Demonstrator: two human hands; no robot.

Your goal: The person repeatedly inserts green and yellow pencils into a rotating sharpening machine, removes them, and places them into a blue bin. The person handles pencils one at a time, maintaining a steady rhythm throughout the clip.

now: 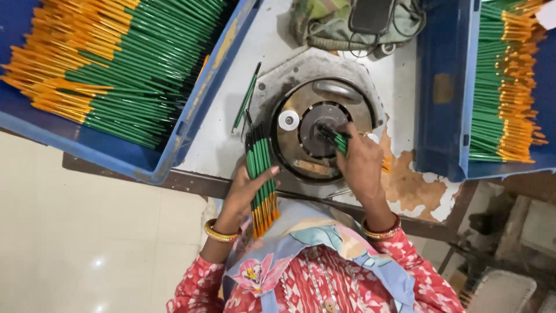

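Note:
My left hand (246,194) grips a bundle of green pens (260,174) with orange ends and black tips, held upright just left of a round metal machine (310,116). My right hand (362,162) holds one green pen (339,141) and presses its black tip into the dark centre hub (320,123) of the machine. A white round knob (288,120) sits on the machine's disc between my hands.
A blue crate (197,110) full of green and orange pens lies at the upper left, another blue crate (446,87) of the same pens at the right. One loose pen (247,97) rests on the worn white table (394,75). A cloth bag and cables (359,23) lie behind the machine.

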